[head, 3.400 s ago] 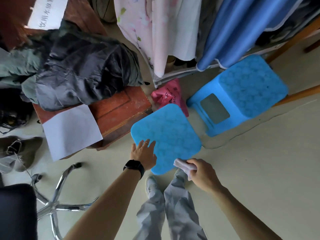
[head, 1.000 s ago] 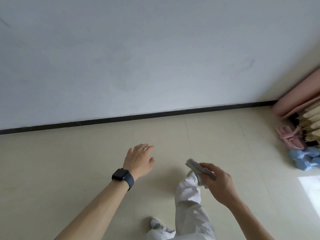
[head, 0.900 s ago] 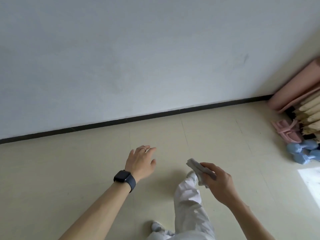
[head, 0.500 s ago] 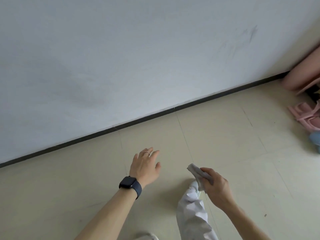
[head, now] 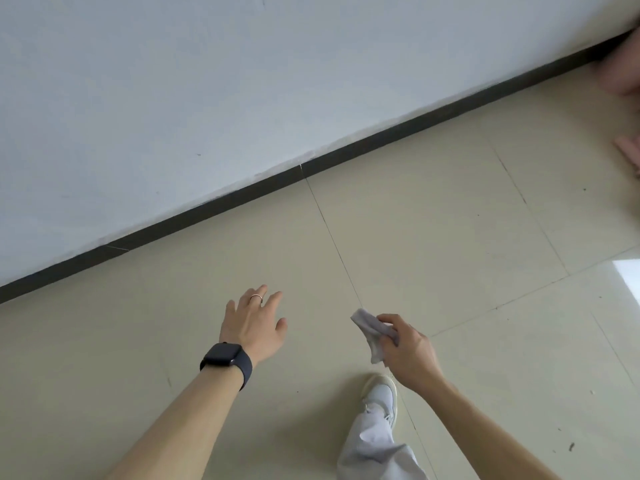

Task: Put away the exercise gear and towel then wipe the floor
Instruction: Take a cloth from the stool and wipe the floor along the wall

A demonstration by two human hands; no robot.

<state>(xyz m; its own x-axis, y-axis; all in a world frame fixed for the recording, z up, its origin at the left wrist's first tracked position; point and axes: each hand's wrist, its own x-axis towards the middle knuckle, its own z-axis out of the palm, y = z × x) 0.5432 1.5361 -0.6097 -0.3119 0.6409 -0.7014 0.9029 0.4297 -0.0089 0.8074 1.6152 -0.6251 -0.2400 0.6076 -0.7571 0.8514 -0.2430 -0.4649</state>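
Pale grey crumpled cloth [head: 372, 332] is the only task item that shows clearly in the 1 head view. It hangs in the air above the beige tiled floor [head: 433, 237], not touching it, just in front of a white shoe [head: 381, 396]. The right hand [head: 410, 355] pinches it between curled fingers and thumb, with a loose tail drooping below. The left hand [head: 254, 323] is spread flat and empty, palm down over the floor, with a black smartwatch [head: 227, 356] on its wrist. A black skirting strip [head: 311, 171] marks the floor's far edge under a white wall [head: 207, 81]. Blurred pink shapes [head: 627, 150] sit at the floor's right edge; whether they are gear I cannot tell.

Wiping looks about to begin. The pinch takes only a small part of the cloth, so it may bunch or slip once pressed down and dragged. Dark specks lie towards the right, well apart from both hands, and could be missed.
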